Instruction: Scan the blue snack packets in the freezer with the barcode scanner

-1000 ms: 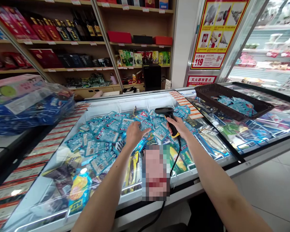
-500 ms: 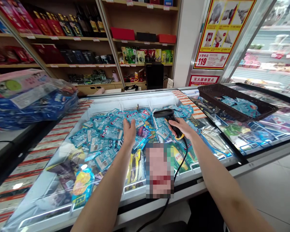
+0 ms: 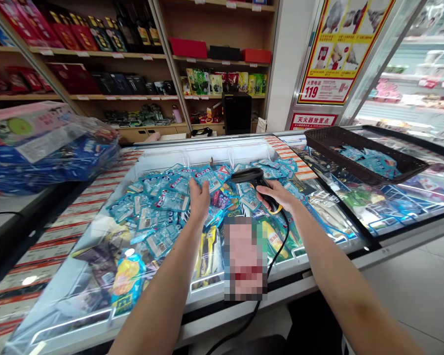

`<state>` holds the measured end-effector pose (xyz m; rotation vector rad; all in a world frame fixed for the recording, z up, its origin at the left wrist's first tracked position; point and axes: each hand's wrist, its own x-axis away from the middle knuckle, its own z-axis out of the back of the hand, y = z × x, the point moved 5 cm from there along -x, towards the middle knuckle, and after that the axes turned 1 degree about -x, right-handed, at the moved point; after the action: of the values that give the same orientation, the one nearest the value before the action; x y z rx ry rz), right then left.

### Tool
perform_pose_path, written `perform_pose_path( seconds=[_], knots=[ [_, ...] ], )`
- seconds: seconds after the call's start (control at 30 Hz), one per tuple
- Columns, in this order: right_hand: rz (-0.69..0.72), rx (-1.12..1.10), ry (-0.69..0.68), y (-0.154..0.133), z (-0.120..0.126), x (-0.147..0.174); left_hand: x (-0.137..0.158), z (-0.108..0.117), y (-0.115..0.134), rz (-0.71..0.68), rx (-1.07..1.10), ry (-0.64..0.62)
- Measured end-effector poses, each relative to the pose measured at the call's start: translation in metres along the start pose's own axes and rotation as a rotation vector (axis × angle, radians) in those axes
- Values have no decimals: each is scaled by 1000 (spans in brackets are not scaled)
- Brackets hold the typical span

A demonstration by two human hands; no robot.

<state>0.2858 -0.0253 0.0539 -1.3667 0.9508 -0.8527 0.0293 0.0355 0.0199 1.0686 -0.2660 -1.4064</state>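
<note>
My right hand (image 3: pixel 276 195) is wrapped round the grip of a black barcode scanner (image 3: pixel 248 175), whose head points left over the freezer. A black cable (image 3: pixel 286 231) hangs from the handle down past the freezer's front edge. Left of the scanner, my left hand (image 3: pixel 199 199) pinches a small blue packet (image 3: pixel 211 179) between thumb and fingers, its printed face turned toward the scanner. Many similar blue packets (image 3: pixel 170 199) lie heaped on the freezer's glass around that hand. More blue packets (image 3: pixel 276 168) are spread behind the scanner.
A dark brown basket (image 3: pixel 403 175) with some blue packets stands at the right. Plastic-wrapped boxes (image 3: pixel 52 148) sit at the left. A pixelated patch (image 3: pixel 244 259) covers something at the front edge. Shelves of goods (image 3: pixel 222 61) line the back wall.
The scanner head has shifted slightly left, closer to the packet in my left hand. My left hand has barely moved, and the view has shifted a little.
</note>
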Motion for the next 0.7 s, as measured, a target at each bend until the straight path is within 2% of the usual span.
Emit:
perform_pose_path(
  seconds=[0.17, 0.3, 0.4, 0.53, 0.7],
  knots=[
    [6, 9, -29, -1, -2, 1, 0, 2, 0, -9, 25, 39],
    [10, 30, -50, -1, -3, 2, 0, 0, -2, 10, 0, 14],
    [0, 46, -64, 0, -3, 2, 0, -1, -3, 45, 105, 14],
    [-4, 47, -92, 0, -4, 1, 0, 1, -3, 51, 330, 80],
    [12, 52, -68, -1, -3, 1, 0, 1, -3, 80, 390, 91]
  ],
)
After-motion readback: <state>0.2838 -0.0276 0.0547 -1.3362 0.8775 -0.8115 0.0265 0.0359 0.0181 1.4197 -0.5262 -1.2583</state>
